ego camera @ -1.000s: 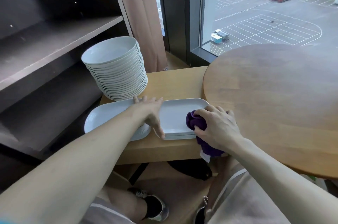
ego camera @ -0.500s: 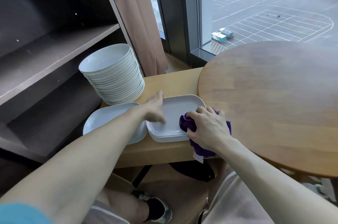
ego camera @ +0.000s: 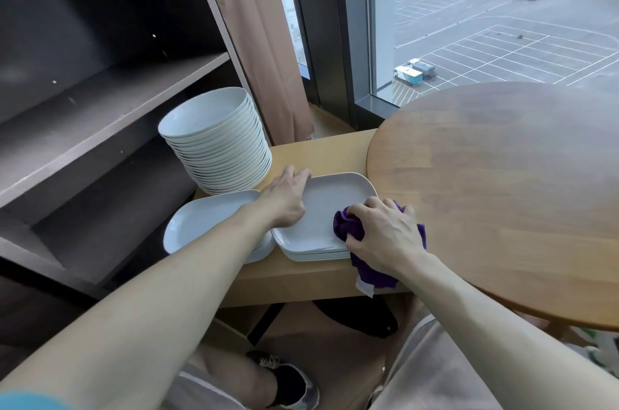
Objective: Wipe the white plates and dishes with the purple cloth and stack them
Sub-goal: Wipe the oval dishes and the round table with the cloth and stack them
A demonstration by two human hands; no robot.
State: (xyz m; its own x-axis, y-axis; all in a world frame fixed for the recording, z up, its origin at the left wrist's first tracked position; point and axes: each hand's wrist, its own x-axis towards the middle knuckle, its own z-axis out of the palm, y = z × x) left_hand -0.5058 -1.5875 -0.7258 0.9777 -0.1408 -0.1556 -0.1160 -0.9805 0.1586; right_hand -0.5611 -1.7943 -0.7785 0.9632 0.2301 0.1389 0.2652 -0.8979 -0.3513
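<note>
- Two piles of flat dishes sit left of the round table (ego camera: 502, 192). The square plates (ego camera: 321, 208) are right beside its edge, the oval plates (ego camera: 207, 222) further left.
- The right hand (ego camera: 382, 235) has the purple cloth (ego camera: 348, 225) bunched in curled fingers, on the top square plate's table-side corner.
- The left hand (ego camera: 284, 198) has its fingers curled over that plate's far-left rim.
- The bowls (ego camera: 217, 141) are stacked furthest left.

Bunched purple cloth (ego camera: 346, 226) lies, apparently pressed, on the stacked square white plates (ego camera: 323, 205).
</note>
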